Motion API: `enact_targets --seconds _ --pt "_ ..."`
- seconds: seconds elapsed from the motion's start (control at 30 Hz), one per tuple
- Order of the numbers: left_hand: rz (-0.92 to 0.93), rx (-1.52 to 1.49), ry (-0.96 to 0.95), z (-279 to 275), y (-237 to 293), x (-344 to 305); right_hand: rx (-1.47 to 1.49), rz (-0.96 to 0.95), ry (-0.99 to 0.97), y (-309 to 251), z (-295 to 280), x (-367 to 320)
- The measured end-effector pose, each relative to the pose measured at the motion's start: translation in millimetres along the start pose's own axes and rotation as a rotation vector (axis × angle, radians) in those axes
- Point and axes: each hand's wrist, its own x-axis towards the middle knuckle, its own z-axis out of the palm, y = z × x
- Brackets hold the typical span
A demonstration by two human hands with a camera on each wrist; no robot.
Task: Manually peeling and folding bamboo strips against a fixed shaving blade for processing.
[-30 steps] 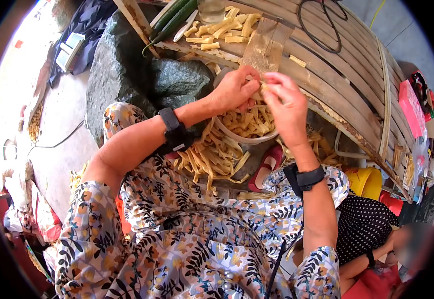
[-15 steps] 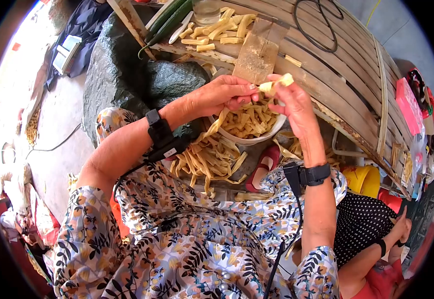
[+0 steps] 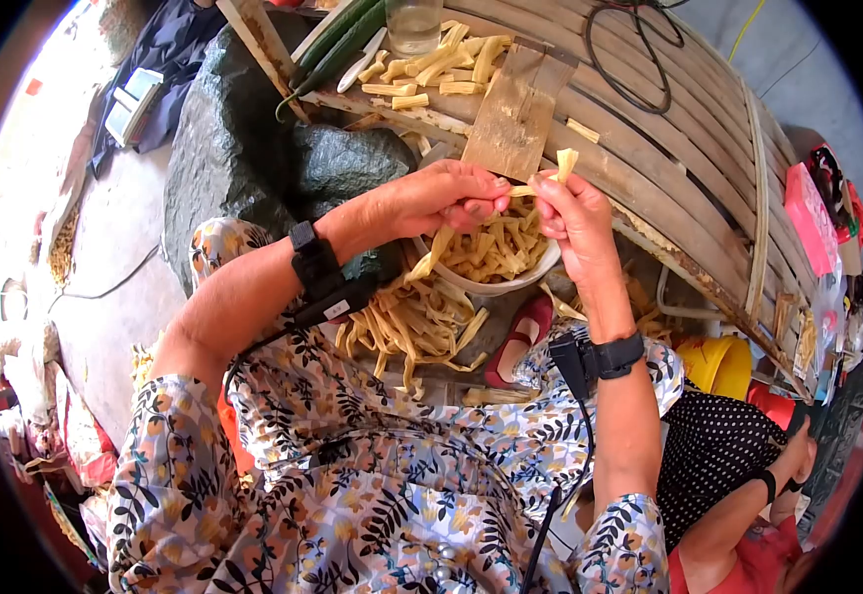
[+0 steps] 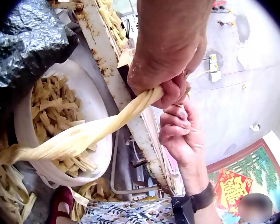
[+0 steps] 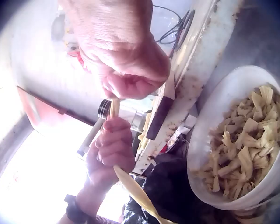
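Note:
Above a white bucket (image 3: 496, 287) of cut pale yellow pieces (image 3: 491, 247), both hands hold a long, pale yellow, fibrous strip (image 3: 522, 191). My left hand (image 3: 446, 196) has its fingers curled round the strip, and the long tail (image 4: 84, 135) trails down past the bucket in the left wrist view. Close beside it, my right hand (image 3: 580, 213) pinches the strip near its end, and a flared tip (image 3: 567, 161) sticks up beyond the thumb. In the right wrist view a short stretch of strip (image 5: 114, 108) spans the two fists. The right fingertips are partly hidden there.
A slatted bench (image 3: 679, 168) carries a wooden board (image 3: 520, 114), short yellow pieces (image 3: 451, 64), a glass jar (image 3: 413, 28), green cucumbers (image 3: 337, 49) and a coiled cable (image 3: 639, 59). Long strips (image 3: 402, 327) lie below the bucket. Dark plastic (image 3: 223, 168) stands left; another person sits right.
Half a second ago the strip's end lay sideways across the right fingers; now it points upward from the pinch. The right hand has turned and lowered slightly; the left still holds the strip.

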Motion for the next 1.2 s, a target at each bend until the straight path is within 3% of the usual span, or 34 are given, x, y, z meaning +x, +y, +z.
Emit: enact_targets --seconds 0.17,0.3,0.57,0.73,1.0,1.1,1.2 --pt "-0.052 0.004 0.017 -4.2 -4.3 0.8 -0.195 -0.07 0.078 2.6 3.0 3.0" --pt "-0.007 -0.011 -0.022 -3.6 -1.3 0.4 -0.184 -0.119 0.068 -2.8 -2.4 4.4" --pt "-0.035 -0.041 0.022 -8.7 0.6 -2.4 -0.196 0.048 -0.139 -5.8 -1.5 4.9" --pt "-0.028 -0.044 0.035 -7.5 4.4 -4.1 0.08 0.001 -0.197 3.1 1.5 11.0" --pt "0.0 -0.009 0.033 -8.8 7.8 -3.3 0.152 0.05 -0.15 -2.3 -4.0 13.4" --pt "0.028 0.055 -0.03 -11.3 12.6 -1.2 0.12 0.014 -0.123 -2.6 -1.3 16.2" --pt "0.16 0.373 0.117 -12.8 23.8 2.3 0.073 -0.069 -0.062 -12.5 -1.7 27.8"
